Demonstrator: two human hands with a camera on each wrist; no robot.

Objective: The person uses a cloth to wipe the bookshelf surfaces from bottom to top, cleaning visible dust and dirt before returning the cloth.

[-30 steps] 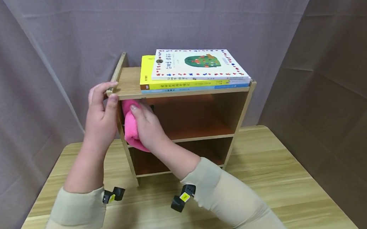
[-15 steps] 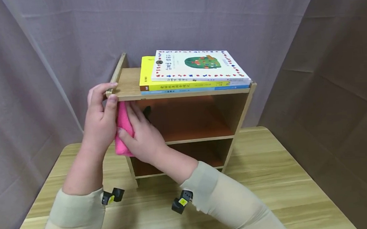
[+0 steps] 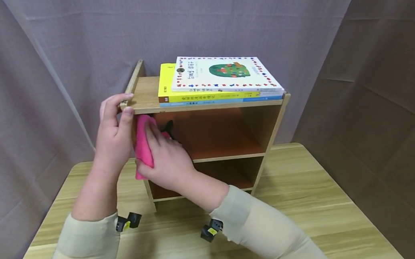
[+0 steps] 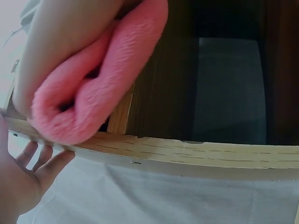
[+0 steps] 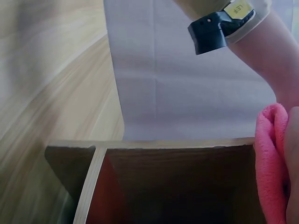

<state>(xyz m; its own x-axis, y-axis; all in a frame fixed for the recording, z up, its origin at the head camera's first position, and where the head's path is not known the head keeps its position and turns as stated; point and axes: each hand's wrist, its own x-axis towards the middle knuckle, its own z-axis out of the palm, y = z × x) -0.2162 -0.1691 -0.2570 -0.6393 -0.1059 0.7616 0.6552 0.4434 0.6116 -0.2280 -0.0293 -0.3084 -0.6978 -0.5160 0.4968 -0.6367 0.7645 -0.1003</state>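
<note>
A small wooden bookshelf (image 3: 211,106) stands on the table. My left hand (image 3: 114,130) grips its upper left corner, thumb at the front edge and a finger bent over the side panel's top. Inside the upper compartment's left end, my right hand (image 3: 170,160) holds a folded pink cloth (image 3: 143,146) against the left side panel. In the left wrist view the plush cloth (image 4: 121,65) is doubled over and overlaps the panel's front edge (image 4: 210,154); the left hand's fingers (image 4: 51,163) touch the panel's outer face. The right fingertips are partly hidden in the compartment.
Several books (image 3: 221,74) lie stacked on the bookshelf's top, a white one uppermost over a yellow one. A small dark object (image 3: 168,126) shows behind the right hand. Grey curtains (image 3: 200,21) hang close behind the wooden table (image 3: 286,220).
The right hand has shifted the pink cloth from inside the compartment to the left panel's front edge, then slightly back inward. The left hand stays on the corner.
</note>
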